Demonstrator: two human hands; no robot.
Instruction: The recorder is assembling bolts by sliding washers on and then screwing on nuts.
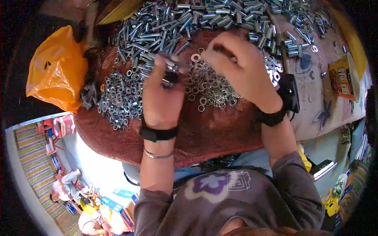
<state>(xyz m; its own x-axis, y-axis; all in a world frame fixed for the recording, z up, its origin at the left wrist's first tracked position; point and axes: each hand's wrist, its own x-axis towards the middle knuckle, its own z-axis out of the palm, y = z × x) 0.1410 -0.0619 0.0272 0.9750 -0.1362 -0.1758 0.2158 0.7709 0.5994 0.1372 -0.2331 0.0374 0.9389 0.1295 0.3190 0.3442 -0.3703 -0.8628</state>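
Note:
My left hand point(162, 100) is closed around a few shiny metal bolts point(170, 75), held above the red cloth between the nuts and the rings; motion blurs the fingertips. My right hand point(246, 69) is bent over the pile of small ring washers point(212, 88), its fingers curled and partly smeared. Whatever it pinches, if anything, is hidden. Left of my left hand lies a heap of hex nuts point(122, 98). Long bolts point(151, 37) spread beyond it, and short metal sleeves point(236, 17) are heaped at the far side. Flat washers point(273, 70) lie beside my right wrist.
An orange plastic bag point(59, 70) stands at the left, with a crumpled dark bag point(89, 95) next to it. On the patterned cloth at the right is a paper tub point(343, 76). Two people point(65, 187) sit on the floor at lower left.

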